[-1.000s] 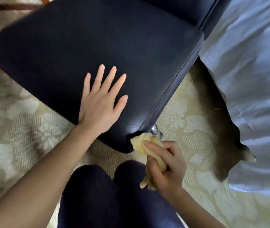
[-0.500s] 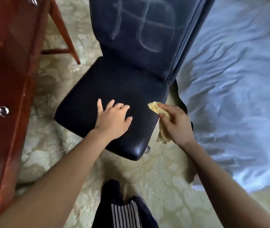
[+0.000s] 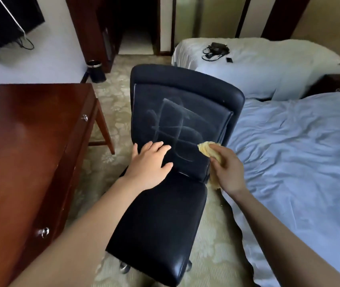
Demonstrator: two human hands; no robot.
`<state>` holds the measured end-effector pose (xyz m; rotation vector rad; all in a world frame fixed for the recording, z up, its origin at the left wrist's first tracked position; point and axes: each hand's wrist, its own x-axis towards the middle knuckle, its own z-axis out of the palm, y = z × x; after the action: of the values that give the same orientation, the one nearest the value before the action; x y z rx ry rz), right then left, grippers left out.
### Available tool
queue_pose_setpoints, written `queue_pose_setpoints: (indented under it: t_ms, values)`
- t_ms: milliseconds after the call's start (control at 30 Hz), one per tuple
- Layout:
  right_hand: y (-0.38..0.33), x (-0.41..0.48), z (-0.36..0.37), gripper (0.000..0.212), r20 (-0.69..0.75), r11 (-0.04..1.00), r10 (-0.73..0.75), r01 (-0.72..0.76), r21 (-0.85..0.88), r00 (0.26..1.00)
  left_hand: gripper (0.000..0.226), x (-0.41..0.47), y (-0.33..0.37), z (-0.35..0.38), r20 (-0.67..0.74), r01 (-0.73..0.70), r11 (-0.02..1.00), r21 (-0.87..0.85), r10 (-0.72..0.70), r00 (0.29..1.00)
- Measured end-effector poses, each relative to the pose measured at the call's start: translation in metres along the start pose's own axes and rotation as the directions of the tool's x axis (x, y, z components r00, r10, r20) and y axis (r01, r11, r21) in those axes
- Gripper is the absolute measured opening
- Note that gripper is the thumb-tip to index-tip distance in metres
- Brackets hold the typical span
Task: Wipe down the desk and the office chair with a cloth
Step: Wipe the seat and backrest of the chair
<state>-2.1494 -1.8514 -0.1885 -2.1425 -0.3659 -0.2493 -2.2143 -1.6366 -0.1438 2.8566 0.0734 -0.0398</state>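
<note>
A black leather office chair [image 3: 160, 228] stands in the middle, its backrest [image 3: 185, 112] marked with pale wipe streaks. My left hand [image 3: 150, 164] lies flat with spread fingers over the lower backrest, near where it meets the seat. My right hand [image 3: 226, 166] grips a bunched yellow cloth [image 3: 205, 149] against the backrest's lower right edge. The dark red wooden desk [image 3: 26, 146] stands to the left of the chair.
A bed with a rumpled pale blue sheet [image 3: 301, 162] sits close on the chair's right. A second bed [image 3: 258, 65] behind carries a black device with cables. A black waste bin [image 3: 96, 71] stands on the patterned carpet behind the desk.
The view has risen and pulled back from the seat's front corner to the whole chair. Both hands have moved up from the seat to the lower backrest, the cloth still in my right hand.
</note>
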Motion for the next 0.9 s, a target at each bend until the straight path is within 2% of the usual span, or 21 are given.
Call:
queue_pose_setpoints:
  t_ms: [100,200,267,400,467,567,800,867,900]
  values:
    - [0.003,0.027,0.009,0.034,-0.128,0.995,0.093,-0.088,0.042,0.987,0.056,0.019,-0.008,-0.007,0.013,-0.012,1.0,-0.015,0.012,1.0]
    - [-0.003,0.071,0.016,0.03,-0.262,0.967,0.24,-0.207,0.148,0.935,0.057,0.051,-0.02,-0.023,0.018,-0.031,0.999,-0.017,0.031,0.999]
    - [-0.008,0.1,0.016,0.028,-0.326,0.941,0.307,-0.233,0.246,0.894,0.057,0.069,-0.027,-0.03,0.006,-0.049,0.999,-0.022,0.049,0.999]
    - [-0.006,0.157,0.014,0.031,-0.474,0.942,0.337,-0.29,0.17,0.814,0.058,0.095,-0.038,-0.036,-0.013,-0.05,0.998,-0.042,0.05,0.999]
    - [0.003,0.187,0.015,0.032,-0.473,0.932,0.358,-0.338,0.13,0.805,0.058,0.108,-0.044,-0.038,-0.014,-0.05,0.998,-0.046,0.05,0.999]
    - [0.013,0.223,0.025,0.034,-0.425,0.895,0.443,-0.414,0.166,0.789,0.059,0.131,-0.048,-0.037,-0.012,-0.018,0.999,-0.043,0.018,1.0]
    - [0.032,0.257,0.058,0.032,-0.553,0.881,0.473,-0.376,0.288,0.686,0.06,0.171,-0.038,-0.024,0.018,0.103,0.994,-0.024,-0.103,0.995]
    - [0.037,0.263,0.063,0.03,-0.577,0.889,0.457,-0.355,0.289,0.677,0.06,0.179,-0.033,-0.02,0.026,0.171,0.985,-0.031,-0.17,0.985]
    - [0.041,0.269,0.063,0.029,-0.572,0.901,0.433,-0.333,0.277,0.696,0.06,0.184,-0.027,-0.017,0.024,0.216,0.975,-0.042,-0.215,0.976]
